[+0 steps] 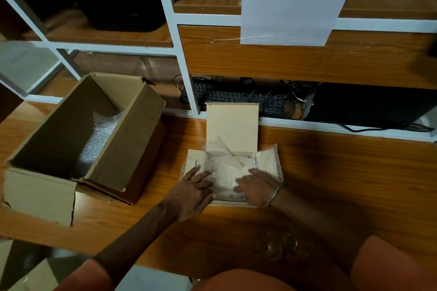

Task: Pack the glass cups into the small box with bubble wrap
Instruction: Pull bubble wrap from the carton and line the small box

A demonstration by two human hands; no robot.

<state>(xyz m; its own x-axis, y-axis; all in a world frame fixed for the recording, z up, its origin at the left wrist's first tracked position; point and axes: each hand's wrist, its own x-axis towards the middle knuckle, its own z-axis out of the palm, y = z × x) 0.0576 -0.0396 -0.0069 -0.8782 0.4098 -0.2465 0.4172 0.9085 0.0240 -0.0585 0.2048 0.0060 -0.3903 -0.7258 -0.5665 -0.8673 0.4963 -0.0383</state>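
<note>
— What are we working on?
— A wooden tabletop, dimly lit, against a white-framed shelf unit with wooden boards. A keyboard and tangled cables lie in the lowest bay, and a printed sheet hangs above.

— And our hands?
— Our left hand and right hand both lie flat, fingers spread, pressing the bubble wrap down into the small box, lid up.

— The cups?
— Two glass cups stand on the tabletop's near edge, by our right arm, outside the box.

— To our left?
— A big carton, open, with more wrap inside.
</note>
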